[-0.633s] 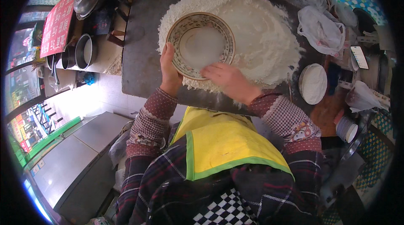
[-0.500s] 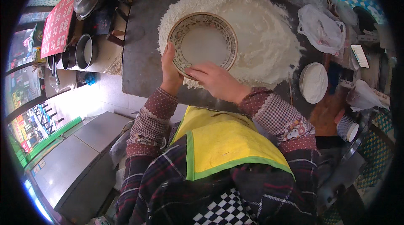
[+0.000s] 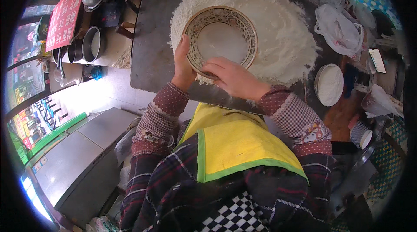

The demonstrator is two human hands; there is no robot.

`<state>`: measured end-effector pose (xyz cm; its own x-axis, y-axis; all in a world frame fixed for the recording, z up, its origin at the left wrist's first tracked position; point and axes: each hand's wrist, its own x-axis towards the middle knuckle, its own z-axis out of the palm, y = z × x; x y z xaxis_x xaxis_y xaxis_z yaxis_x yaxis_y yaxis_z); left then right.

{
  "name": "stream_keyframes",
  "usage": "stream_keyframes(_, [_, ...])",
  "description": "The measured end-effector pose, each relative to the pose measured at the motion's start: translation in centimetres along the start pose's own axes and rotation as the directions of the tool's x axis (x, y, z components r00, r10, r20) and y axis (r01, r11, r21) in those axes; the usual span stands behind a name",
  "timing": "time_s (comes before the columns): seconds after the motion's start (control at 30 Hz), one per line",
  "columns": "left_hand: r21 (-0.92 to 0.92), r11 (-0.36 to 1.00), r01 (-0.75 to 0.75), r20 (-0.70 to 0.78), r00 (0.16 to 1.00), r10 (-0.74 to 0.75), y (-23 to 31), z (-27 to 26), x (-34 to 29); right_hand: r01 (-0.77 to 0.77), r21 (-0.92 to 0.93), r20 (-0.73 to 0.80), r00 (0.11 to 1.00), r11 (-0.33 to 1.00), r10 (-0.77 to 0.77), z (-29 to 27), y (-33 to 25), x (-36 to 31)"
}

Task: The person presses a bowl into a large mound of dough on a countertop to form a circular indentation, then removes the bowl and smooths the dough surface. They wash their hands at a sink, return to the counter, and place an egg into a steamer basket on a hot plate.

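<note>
Heaped flour [image 3: 286,45], metal pots [image 3: 87,43] and a red sign [image 3: 66,15] suggest a food-shop kitchen.

Red rectangular sign [image 3: 66,17] left of dark flat worktop [image 3: 150,58] carries rows of white characters and numerals. Right of worktop, white-screened rectangular phone [image 3: 377,60] shows print too small to read.

The left hand's [image 3: 184,65] fingers are hidden beneath the bowl [image 3: 220,15]; the right hand [image 3: 238,79] covers part of its near rim. Flour [image 3: 286,36] under the grip is unseen. Well right, the phone's [image 3: 377,60] screen is too small to read.
</note>
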<state>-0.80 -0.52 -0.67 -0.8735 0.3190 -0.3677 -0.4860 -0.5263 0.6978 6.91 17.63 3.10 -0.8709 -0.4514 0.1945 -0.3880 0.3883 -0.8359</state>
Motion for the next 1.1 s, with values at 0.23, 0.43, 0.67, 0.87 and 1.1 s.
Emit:
stream_keyframes(0.23, [-0.024,0.999,0.045,-0.056,0.997,-0.047,-0.2,0.9,-0.4,0.019,0.002,0.012,1.0,1.0,-0.019,-0.4,-0.4,-0.2])
stream_keyframes(0.43, [-0.05,0.998,0.033,0.022,0.999,-0.032,0.0,0.9,-0.4,-0.012,-0.014,0.093,0.996,1.0,0.014,-1.1,-0.8,-0.3])
stream_keyframes(0.67, [-0.023,0.999,0.048,-0.026,0.998,-0.049,-0.7,1.1,-0.7,0.06,-0.078,-0.049,0.997,0.995,-0.064,-0.4,-1.0,0.3])
stream_keyframes(0.87, [-0.04,0.998,0.051,-0.013,0.999,-0.051,-0.2,0.9,-0.5,-0.114,-0.379,0.127,0.977,0.918,0.174,-0.7,-0.3,-0.4])
stream_keyframes(1.1, [-0.053,0.995,0.09,0.011,0.996,-0.089,-0.4,0.8,-0.3,-0.034,-0.114,-0.034,0.999,0.993,0.03,-0.1,-1.4,0.6])
